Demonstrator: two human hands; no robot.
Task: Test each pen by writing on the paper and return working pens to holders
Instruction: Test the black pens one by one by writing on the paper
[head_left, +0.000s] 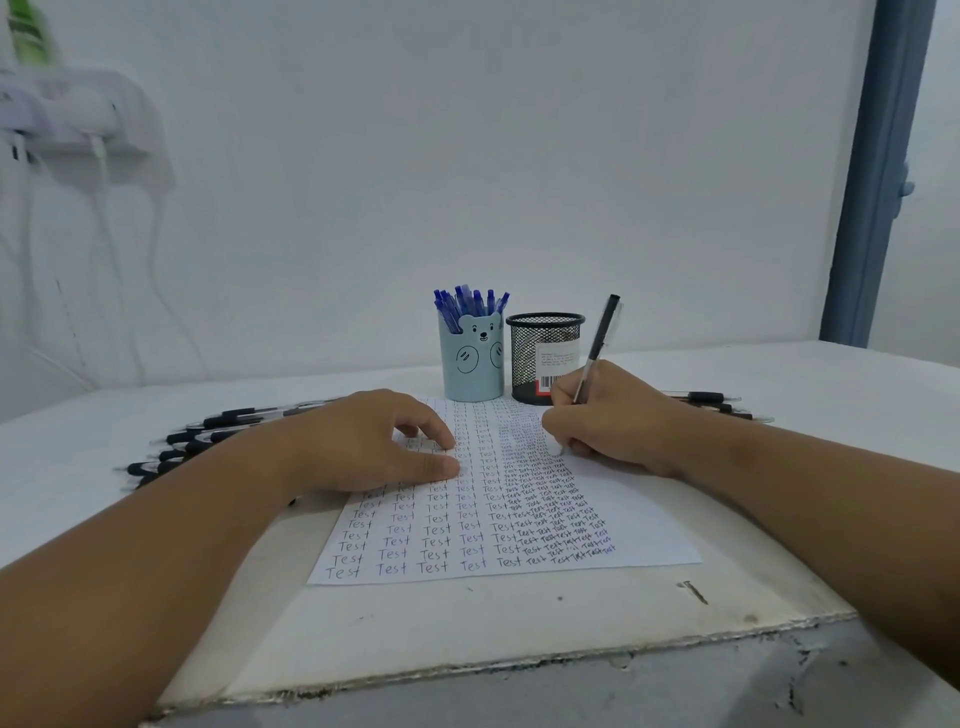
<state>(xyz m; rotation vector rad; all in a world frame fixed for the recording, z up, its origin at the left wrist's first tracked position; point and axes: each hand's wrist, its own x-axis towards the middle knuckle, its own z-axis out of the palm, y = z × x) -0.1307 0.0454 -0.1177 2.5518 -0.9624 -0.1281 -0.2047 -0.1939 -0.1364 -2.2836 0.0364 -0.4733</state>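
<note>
Gripping a black pen (597, 349) in the right hand (608, 421), tip down on the sheet of paper (613, 519) filled with rows of "Test". Pressing flat, relaxed fingers of the left hand (363, 441) onto the paper's left side. Standing behind on the white surface (467, 623): a blue bear holder (471, 358) holding blue pens (470, 304), touching an empty-looking black mesh holder (540, 353). Lying at left, loose black pens (218, 426); more (711, 401) at right.

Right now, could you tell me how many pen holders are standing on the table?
2. The blue bear holder, full of blue pens, stands behind the paper; the black mesh holder stands just right of it, partly hidden by the right hand.
</note>
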